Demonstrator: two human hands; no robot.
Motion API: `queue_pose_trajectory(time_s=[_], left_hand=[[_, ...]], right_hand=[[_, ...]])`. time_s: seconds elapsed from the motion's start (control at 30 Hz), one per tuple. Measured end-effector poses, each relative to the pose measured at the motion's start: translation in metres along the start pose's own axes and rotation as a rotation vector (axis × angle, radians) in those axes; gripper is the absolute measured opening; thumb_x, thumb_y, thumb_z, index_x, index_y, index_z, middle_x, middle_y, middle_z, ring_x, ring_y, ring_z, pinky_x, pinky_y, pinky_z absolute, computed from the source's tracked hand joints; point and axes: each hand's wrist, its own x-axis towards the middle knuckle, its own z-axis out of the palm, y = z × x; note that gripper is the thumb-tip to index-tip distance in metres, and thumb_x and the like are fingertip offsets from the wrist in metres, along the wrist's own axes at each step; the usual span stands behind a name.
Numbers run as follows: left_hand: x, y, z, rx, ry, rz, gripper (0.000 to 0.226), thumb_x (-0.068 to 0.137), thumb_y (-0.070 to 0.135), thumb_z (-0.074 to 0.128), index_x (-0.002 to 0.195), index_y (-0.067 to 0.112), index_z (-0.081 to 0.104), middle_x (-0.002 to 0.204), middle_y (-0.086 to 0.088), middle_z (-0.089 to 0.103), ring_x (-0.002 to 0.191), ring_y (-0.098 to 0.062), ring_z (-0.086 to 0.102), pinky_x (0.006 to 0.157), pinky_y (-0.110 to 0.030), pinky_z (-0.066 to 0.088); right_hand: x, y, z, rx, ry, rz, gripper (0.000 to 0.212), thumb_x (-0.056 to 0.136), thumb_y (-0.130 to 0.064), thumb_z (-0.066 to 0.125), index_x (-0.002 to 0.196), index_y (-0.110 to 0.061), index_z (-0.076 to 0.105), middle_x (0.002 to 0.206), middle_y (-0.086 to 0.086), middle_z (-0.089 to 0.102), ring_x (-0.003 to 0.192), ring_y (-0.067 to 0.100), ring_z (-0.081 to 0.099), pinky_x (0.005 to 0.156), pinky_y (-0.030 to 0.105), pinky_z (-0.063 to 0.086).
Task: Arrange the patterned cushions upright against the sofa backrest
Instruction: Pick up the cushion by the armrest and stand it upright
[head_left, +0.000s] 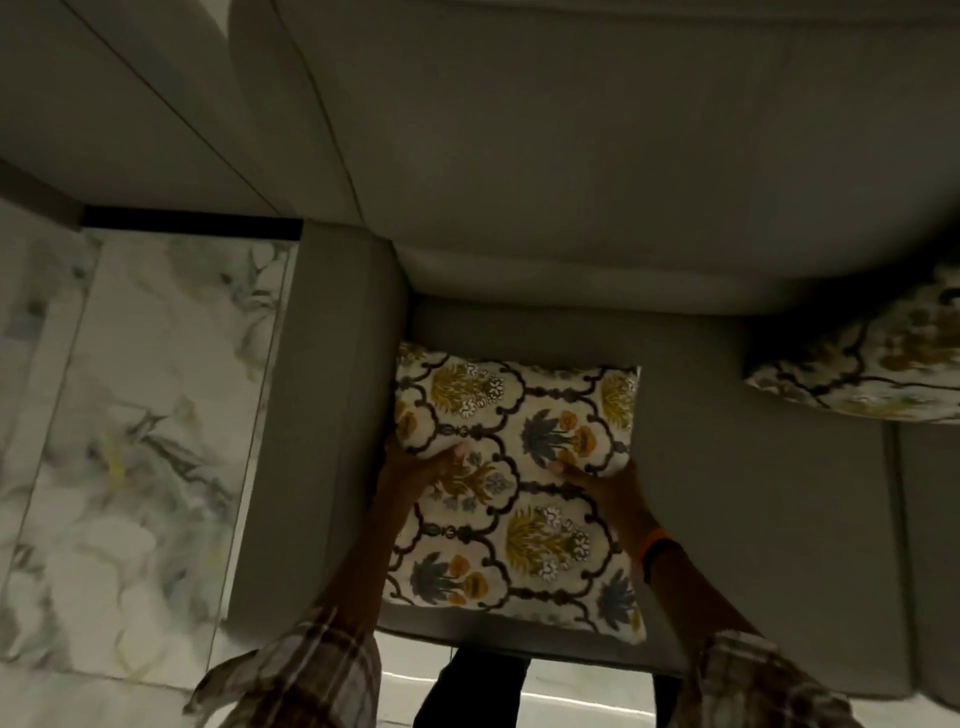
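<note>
Two floral patterned cushions lie stacked at the left end of the grey sofa seat (727, 493). The upper cushion (514, 410) overlaps the far half of the lower cushion (519, 551). My left hand (421, 465) grips the upper cushion's near left edge, and my right hand (597, 480) grips its near right edge. A third patterned cushion (872, 358) leans at the right under the grey backrest (597, 182). It is partly cut off by the frame.
The sofa's grey armrest (322, 415) stands just left of the cushions. Beyond it lies a marble-patterned floor (135, 441). A seam (893, 545) divides the seat at the right. My dark trouser leg (472, 691) stands against the seat's front edge.
</note>
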Motion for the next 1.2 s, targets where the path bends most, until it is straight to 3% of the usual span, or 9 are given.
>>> queue_pose_trajectory(time_s=[0.23, 0.37, 0.47, 0.6, 0.8, 0.9, 1.03, 1.1, 1.2], left_hand=[[-0.001, 0.068, -0.019, -0.105, 0.132, 0.415, 0.117, 0.049, 0.019, 0.097, 0.143, 0.017, 0.028, 0.133, 0.017, 0.047, 0.117, 0.015, 0.050, 0.100, -0.017, 0.048], [0.026, 0.108, -0.026, -0.087, 0.138, 0.514, 0.131, 0.043, 0.045, 0.096, 0.148, 0.008, 0.026, 0.141, 0.002, 0.051, 0.128, -0.001, 0.051, 0.103, -0.022, 0.047], [0.041, 0.125, -0.022, -0.011, 0.009, 0.443, 0.123, 0.053, 0.043, 0.092, 0.149, 0.002, 0.027, 0.151, -0.002, 0.040, 0.135, -0.012, 0.043, 0.104, -0.016, 0.039], [0.062, 0.130, -0.017, 0.005, -0.014, 0.511, 0.113, 0.063, 0.009, 0.090, 0.151, 0.002, 0.020, 0.153, -0.010, 0.039, 0.136, -0.011, 0.040, 0.110, -0.019, 0.040], [0.044, 0.106, -0.006, -0.086, 0.018, 0.377, 0.116, 0.070, 0.036, 0.086, 0.154, 0.019, 0.009, 0.159, -0.012, 0.029, 0.132, -0.009, 0.050, 0.108, -0.033, 0.046], [0.027, 0.078, 0.011, -0.115, -0.054, 0.033, 0.107, 0.072, 0.044, 0.083, 0.155, 0.019, 0.019, 0.160, -0.010, 0.025, 0.138, -0.022, 0.042, 0.107, -0.041, 0.045], [0.026, 0.050, 0.045, -0.429, -0.245, -0.179, 0.088, 0.079, 0.048, 0.076, 0.148, 0.015, 0.032, 0.146, -0.017, 0.043, 0.139, -0.034, 0.040, 0.106, -0.048, 0.042], [0.042, 0.036, 0.067, -0.567, -0.277, -0.211, 0.096, 0.059, 0.065, 0.083, 0.133, 0.013, 0.050, 0.136, -0.019, 0.054, 0.131, -0.035, 0.048, 0.106, -0.048, 0.044], [0.057, 0.035, 0.095, -0.857, -0.256, -0.274, 0.103, 0.059, 0.065, 0.079, 0.145, 0.019, 0.044, 0.144, -0.015, 0.052, 0.134, -0.031, 0.049, 0.115, -0.052, 0.036]], right_hand=[[0.003, -0.063, -0.018, 0.032, 0.031, -0.385, 0.090, 0.070, -0.004, 0.092, 0.147, -0.020, 0.047, 0.139, 0.002, 0.065, 0.127, 0.016, 0.063, 0.103, 0.047, 0.055], [0.027, -0.094, -0.016, -0.050, 0.070, -0.483, 0.119, 0.059, -0.036, 0.099, 0.153, -0.006, 0.033, 0.151, 0.005, 0.051, 0.138, 0.013, 0.052, 0.114, 0.035, 0.046], [0.044, -0.102, -0.005, -0.055, 0.007, -0.469, 0.105, 0.067, -0.013, 0.094, 0.152, -0.004, 0.034, 0.141, 0.007, 0.059, 0.124, -0.002, 0.061, 0.103, 0.016, 0.050], [0.072, -0.107, -0.008, -0.022, 0.015, -0.439, 0.107, 0.065, -0.007, 0.095, 0.153, -0.006, 0.034, 0.141, 0.006, 0.061, 0.128, 0.010, 0.061, 0.106, 0.027, 0.052], [0.066, -0.068, -0.001, -0.156, 0.117, -0.297, 0.114, 0.067, -0.028, 0.095, 0.156, -0.015, 0.025, 0.153, 0.008, 0.047, 0.140, 0.019, 0.048, 0.114, 0.034, 0.045], [0.030, -0.065, 0.010, -0.643, -0.004, -0.028, 0.070, 0.087, -0.026, 0.078, 0.148, -0.010, 0.047, 0.144, 0.018, 0.056, 0.132, 0.033, 0.055, 0.107, 0.043, 0.048], [-0.027, -0.122, 0.037, -0.732, 0.196, -0.810, 0.017, 0.090, -0.017, 0.069, 0.105, -0.013, 0.075, 0.105, 0.010, 0.075, 0.102, 0.030, 0.070, 0.084, 0.037, 0.055], [-0.035, -0.172, 0.049, -0.765, 0.422, -1.150, 0.037, 0.088, -0.029, 0.070, 0.123, -0.018, 0.070, 0.124, 0.010, 0.068, 0.121, 0.031, 0.055, 0.099, 0.049, 0.044], [-0.012, -0.222, 0.057, -1.033, 0.458, -1.012, 0.085, 0.074, -0.066, 0.065, 0.147, -0.025, 0.050, 0.146, 0.011, 0.055, 0.137, 0.035, 0.042, 0.112, 0.057, 0.024]])
